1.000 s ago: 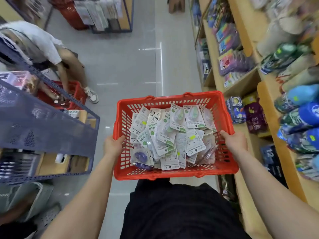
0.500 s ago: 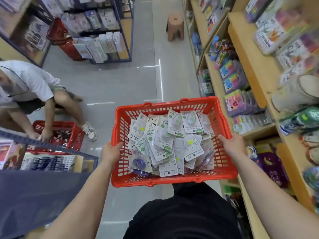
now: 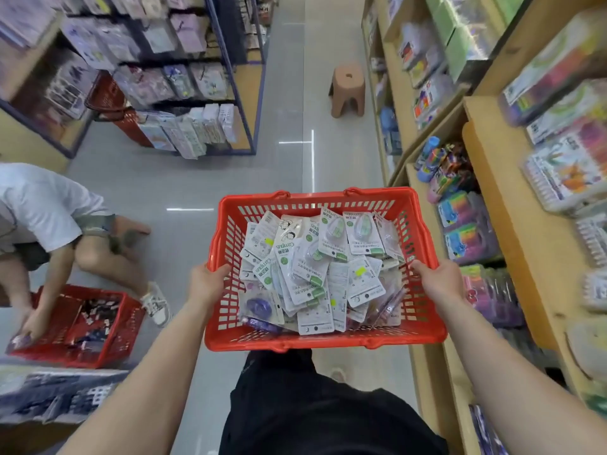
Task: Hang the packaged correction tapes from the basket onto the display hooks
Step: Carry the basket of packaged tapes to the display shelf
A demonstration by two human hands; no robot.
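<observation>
Both hands, left and right, grip opposite rims of the red basket. The packaged correction tapes lie heaped inside the basket. No display hooks show near it, so hanging seems not yet begun.

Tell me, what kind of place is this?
Most likely a stationery shop aisle. Wooden shelves hold colourful packaged goods, a rack of hanging packets stands opposite, and the left hand and right hand grip a red basket full of packaged correction tapes.
</observation>
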